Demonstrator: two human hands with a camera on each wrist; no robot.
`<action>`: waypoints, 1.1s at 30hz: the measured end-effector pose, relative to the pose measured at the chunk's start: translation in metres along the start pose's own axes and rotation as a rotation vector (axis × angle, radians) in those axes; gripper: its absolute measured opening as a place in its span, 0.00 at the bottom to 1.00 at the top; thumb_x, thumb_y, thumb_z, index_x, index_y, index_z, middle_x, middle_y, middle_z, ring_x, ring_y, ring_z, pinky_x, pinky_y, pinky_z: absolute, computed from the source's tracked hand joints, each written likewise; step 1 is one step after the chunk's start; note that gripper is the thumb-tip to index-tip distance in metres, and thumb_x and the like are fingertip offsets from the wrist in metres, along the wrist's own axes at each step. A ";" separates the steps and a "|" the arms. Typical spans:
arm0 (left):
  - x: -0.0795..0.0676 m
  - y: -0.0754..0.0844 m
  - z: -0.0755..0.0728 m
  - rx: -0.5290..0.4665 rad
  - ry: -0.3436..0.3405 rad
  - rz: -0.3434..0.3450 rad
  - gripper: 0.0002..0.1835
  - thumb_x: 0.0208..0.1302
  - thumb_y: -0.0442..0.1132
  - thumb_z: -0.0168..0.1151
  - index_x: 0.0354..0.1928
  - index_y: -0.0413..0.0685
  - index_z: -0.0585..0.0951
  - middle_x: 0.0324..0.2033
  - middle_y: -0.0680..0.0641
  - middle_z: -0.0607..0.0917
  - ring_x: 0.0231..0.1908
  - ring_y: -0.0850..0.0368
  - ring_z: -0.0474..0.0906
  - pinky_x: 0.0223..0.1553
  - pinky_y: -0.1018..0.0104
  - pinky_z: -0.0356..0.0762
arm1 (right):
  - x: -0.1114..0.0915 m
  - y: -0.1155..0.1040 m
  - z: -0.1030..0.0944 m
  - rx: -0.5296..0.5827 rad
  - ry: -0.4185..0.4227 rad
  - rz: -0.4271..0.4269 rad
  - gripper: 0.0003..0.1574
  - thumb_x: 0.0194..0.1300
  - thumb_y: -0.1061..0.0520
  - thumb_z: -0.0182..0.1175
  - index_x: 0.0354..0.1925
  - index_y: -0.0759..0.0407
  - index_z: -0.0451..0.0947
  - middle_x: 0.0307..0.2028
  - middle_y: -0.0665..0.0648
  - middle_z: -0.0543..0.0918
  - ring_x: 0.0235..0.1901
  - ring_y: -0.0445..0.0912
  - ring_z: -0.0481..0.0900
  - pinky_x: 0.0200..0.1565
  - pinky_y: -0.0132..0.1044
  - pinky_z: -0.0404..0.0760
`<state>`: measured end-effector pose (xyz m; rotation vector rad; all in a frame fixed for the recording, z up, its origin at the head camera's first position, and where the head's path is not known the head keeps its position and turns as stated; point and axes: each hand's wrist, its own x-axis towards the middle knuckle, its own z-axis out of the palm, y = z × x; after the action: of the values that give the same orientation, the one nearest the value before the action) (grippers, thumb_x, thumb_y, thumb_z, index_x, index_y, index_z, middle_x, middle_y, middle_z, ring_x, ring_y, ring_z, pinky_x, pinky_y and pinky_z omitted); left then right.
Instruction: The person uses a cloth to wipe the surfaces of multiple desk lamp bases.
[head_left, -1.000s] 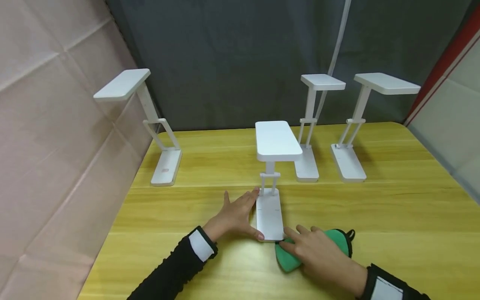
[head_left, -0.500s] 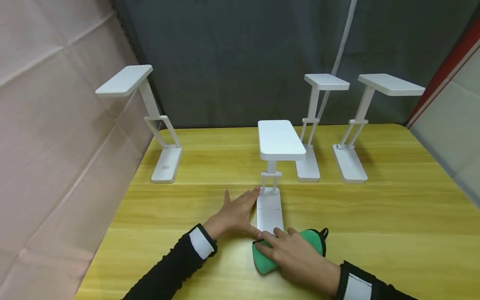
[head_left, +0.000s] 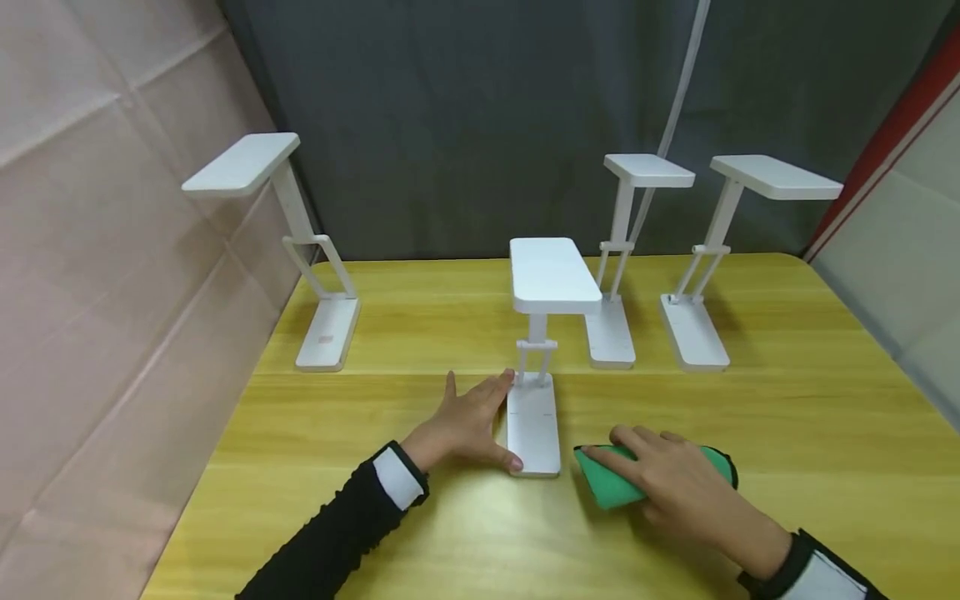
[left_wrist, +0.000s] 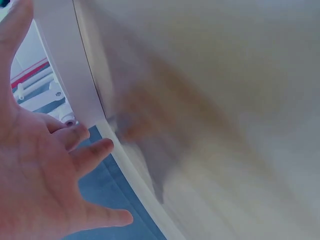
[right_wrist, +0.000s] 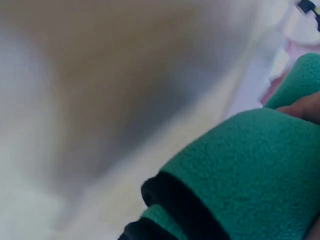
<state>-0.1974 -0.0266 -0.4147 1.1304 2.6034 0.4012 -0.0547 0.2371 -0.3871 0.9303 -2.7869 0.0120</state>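
A white folding desk lamp (head_left: 534,425) stands upright in the middle of the wooden table. My left hand (head_left: 467,423) lies along the left side of its base, fingers spread. The thumb touches the front corner and the index finger reaches the back of the base. In the left wrist view the left hand (left_wrist: 45,175) shows its palm and spread fingers beside the white base (left_wrist: 67,60). To the right of that lamp, my right hand (head_left: 678,479) grips a folded green cloth (head_left: 611,479) with black edging. The right wrist view shows the cloth (right_wrist: 250,170) close up, fuzzy and bunched.
Three more white lamps stand farther back on the table (head_left: 420,317): one lamp at the left (head_left: 327,333), another behind the middle one (head_left: 610,333), and one at the right (head_left: 694,333). A dark curtain (head_left: 450,125) hangs behind; a pale wall sheet (head_left: 112,292) borders the left.
The right hand first slid the cloth left along the front of the lamp base, then moved it back to the right, away from the base. The left hand stayed by the lamp.
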 end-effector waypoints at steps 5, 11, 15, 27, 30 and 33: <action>0.017 -0.011 -0.007 0.036 -0.015 -0.004 0.69 0.37 0.72 0.69 0.75 0.46 0.45 0.73 0.48 0.54 0.70 0.52 0.52 0.61 0.29 0.28 | -0.009 0.004 -0.019 0.000 0.035 0.077 0.52 0.30 0.68 0.69 0.60 0.47 0.76 0.42 0.53 0.73 0.30 0.42 0.71 0.24 0.35 0.71; 0.046 -0.029 -0.016 0.032 -0.034 -0.030 0.68 0.39 0.71 0.70 0.76 0.48 0.45 0.72 0.50 0.54 0.70 0.54 0.52 0.61 0.29 0.29 | -0.019 -0.002 -0.026 0.008 0.051 0.087 0.54 0.28 0.68 0.72 0.60 0.46 0.75 0.42 0.53 0.73 0.31 0.41 0.71 0.25 0.36 0.74; 0.061 -0.044 -0.024 -0.021 -0.050 -0.069 0.68 0.40 0.69 0.71 0.76 0.48 0.44 0.73 0.50 0.52 0.70 0.53 0.51 0.61 0.30 0.25 | -0.022 -0.007 -0.021 0.032 0.074 0.067 0.54 0.26 0.69 0.70 0.59 0.46 0.76 0.42 0.52 0.73 0.30 0.40 0.69 0.25 0.36 0.74; 0.079 -0.076 -0.043 -0.017 -0.087 -0.173 0.68 0.41 0.68 0.71 0.76 0.52 0.41 0.74 0.51 0.49 0.72 0.52 0.46 0.61 0.29 0.26 | -0.024 -0.013 -0.007 0.064 0.113 0.050 0.51 0.29 0.71 0.64 0.57 0.46 0.78 0.39 0.48 0.71 0.28 0.36 0.65 0.24 0.31 0.71; 0.069 -0.081 -0.043 -0.025 -0.055 -0.167 0.66 0.43 0.71 0.67 0.76 0.53 0.41 0.74 0.51 0.48 0.72 0.51 0.41 0.62 0.31 0.26 | -0.024 -0.014 -0.008 0.061 0.112 0.051 0.51 0.29 0.71 0.65 0.58 0.46 0.77 0.40 0.49 0.72 0.29 0.36 0.66 0.24 0.32 0.72; 0.043 -0.097 -0.049 -0.081 -0.013 -0.143 0.58 0.52 0.72 0.59 0.76 0.55 0.43 0.74 0.50 0.49 0.73 0.50 0.40 0.63 0.32 0.27 | -0.025 -0.015 -0.009 0.054 0.096 0.069 0.52 0.28 0.70 0.66 0.58 0.46 0.77 0.41 0.50 0.73 0.30 0.38 0.70 0.25 0.34 0.74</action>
<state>-0.3072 -0.0652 -0.4099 0.9118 2.6111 0.4616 -0.0244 0.2412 -0.3838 0.8227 -2.7400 0.1391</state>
